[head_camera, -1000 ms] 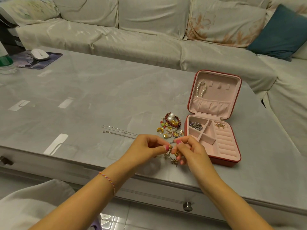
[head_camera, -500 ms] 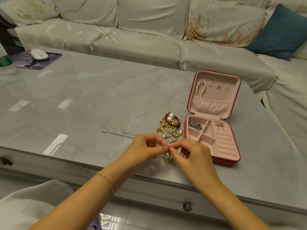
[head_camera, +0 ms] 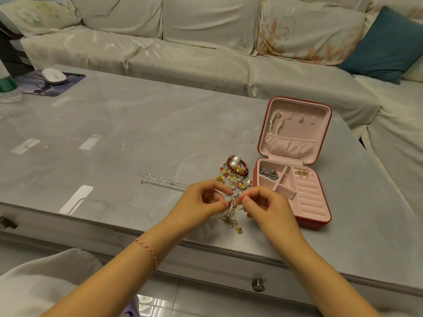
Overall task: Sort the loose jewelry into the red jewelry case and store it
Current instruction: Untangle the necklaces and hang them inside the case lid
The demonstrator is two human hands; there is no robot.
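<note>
1. Starting at the far left corner of the table (head_camera: 137, 124): a white mouse (head_camera: 54, 75) is sitting on a dark mouse pad (head_camera: 68, 84); nothing to do with the job, just there.
2. Moving right, two thin silver chains (head_camera: 160, 182) are lying stretched out on the glass near the front edge; they're still waiting to be sorted.
3. The left hand (head_camera: 199, 205) is hovering just over the front edge, thumb and fingers curled in and pinching one end of a tangled gold chain cluster (head_camera: 231, 216); the tangle is dangling between both hands with a little gold bead at the bottom.
4. Just behind the hands, the loose pile (head_camera: 233, 173) is sitting beside the case's left side; red beads, two pearls, gold rings and bits.
5. The right hand (head_camera: 265, 207) is pinching the other end of the tangle, fingers curled tight round it; looks to me like the untangling step is what's going on.
6. The red jewelry case (head_camera: 295, 161) is standing open near the right front corner; a pearl bracelet (head_camera: 277, 121) is hanging in the lid, a silver piece and a gold piece are lying in the tray.
7. Next move, I'd guess: teasing one strand free without yanking, then dropping it into an open compartment; fiddly stuff, knots tighten if pulled.
</note>
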